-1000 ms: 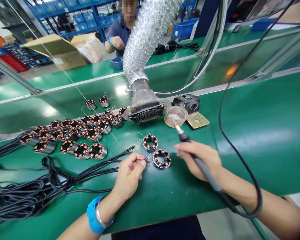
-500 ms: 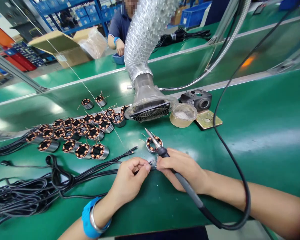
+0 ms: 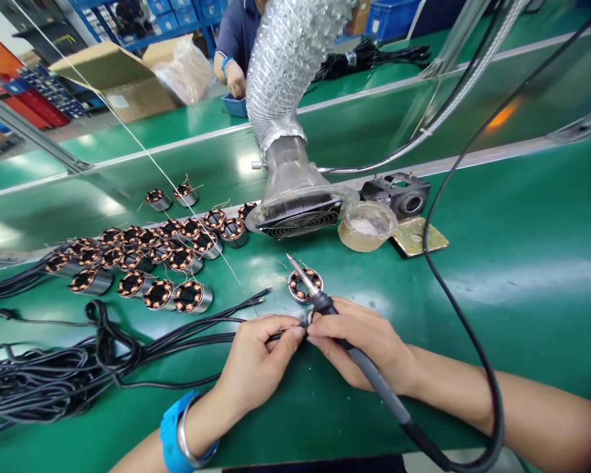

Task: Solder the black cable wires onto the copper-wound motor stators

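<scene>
Coils (image 3: pixel 192 297) left of the fan hood (image 3: pixel 300 219), cables (image 3: pixel 54 374) before them, tub (image 3: pixel 367 226) right, apparently touching the metal plate (image 3: pixel 420 236).

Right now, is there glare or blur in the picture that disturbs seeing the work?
Head view: whitish glare streaks the green workbench at right, away from the hands; an orange reflection glows beyond. Head view: soldering iron fairly sharp, right forearm smeared near the lower corner, fine wires between the fingers unreadable.

left wrist: bright blue band (image 3: pixel 175 433) | beside it: silver bangle (image 3: pixel 183 439) | forearms: sleeveless
</scene>
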Demonstrator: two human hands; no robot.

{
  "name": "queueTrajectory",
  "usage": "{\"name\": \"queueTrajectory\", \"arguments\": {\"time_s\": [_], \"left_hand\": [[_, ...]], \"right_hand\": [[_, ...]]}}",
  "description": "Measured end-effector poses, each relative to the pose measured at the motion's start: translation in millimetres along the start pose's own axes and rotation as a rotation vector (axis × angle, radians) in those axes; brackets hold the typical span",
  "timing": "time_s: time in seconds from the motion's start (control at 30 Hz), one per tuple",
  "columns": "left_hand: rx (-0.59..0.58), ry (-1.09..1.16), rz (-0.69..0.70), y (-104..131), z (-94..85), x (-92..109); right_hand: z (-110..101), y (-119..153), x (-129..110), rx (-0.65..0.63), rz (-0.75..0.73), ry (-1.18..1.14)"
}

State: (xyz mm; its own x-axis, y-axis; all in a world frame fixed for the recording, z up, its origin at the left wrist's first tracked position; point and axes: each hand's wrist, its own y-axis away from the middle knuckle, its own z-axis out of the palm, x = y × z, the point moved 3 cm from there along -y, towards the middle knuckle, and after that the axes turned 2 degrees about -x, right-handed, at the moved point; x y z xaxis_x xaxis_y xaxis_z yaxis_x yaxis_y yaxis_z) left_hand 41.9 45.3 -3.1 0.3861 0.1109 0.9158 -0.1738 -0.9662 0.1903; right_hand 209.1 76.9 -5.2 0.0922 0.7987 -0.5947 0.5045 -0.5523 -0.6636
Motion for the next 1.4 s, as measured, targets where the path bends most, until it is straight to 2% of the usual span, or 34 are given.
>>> {"name": "queueTrajectory", "arguments": {"time_s": [0.23, 0.37, 0.63, 0.83, 1.0, 1.1, 1.27, 1.33, 1.4], "left_hand": [[-0.032, -0.021, 0.093, 3.0, -7.5, -2.3], [-0.032, 0.031, 0.058, 5.3, -7.1, -5.7], [0.025, -0.168, 0.129, 8.6, -3.1, 1.5], [0.037, -0.181, 0.136, 10.2, -1.4, 4.9], [0.029, -0.159, 0.074, 10.7, -2.4, 3.0], [-0.004, -0.07, 0.027, 17.1, -1.4, 0.9], [-0.125, 0.378, -0.144, 35.8, 12.7, -0.3], [-0.15, 0.466, -0.138, 38.1, 15.2, 0.6], [-0.174, 0.443, -0.098, 34.9, 12.2, 0.0]], "right_hand": [[-0.8, -9.3, 0.8, -0.097, 0.022, -0.008], [0.4, -13.5, 0.0, -0.082, 0.029, -0.008], [0.4, -6.3, 0.8, -0.156, 0.129, -0.022], [0.0, -6.8, 1.1, -0.227, 0.159, -0.014], [1.0, -9.6, -1.3, -0.177, 0.175, -0.017], [4.7, -9.4, -5.0, -0.121, 0.15, 0.021], [13.2, -4.7, -10.7, -0.039, 0.089, 0.151], [13.3, -2.9, -11.5, -0.024, 0.068, 0.175], [10.1, -1.7, -10.5, -0.033, 0.036, 0.172]]}}
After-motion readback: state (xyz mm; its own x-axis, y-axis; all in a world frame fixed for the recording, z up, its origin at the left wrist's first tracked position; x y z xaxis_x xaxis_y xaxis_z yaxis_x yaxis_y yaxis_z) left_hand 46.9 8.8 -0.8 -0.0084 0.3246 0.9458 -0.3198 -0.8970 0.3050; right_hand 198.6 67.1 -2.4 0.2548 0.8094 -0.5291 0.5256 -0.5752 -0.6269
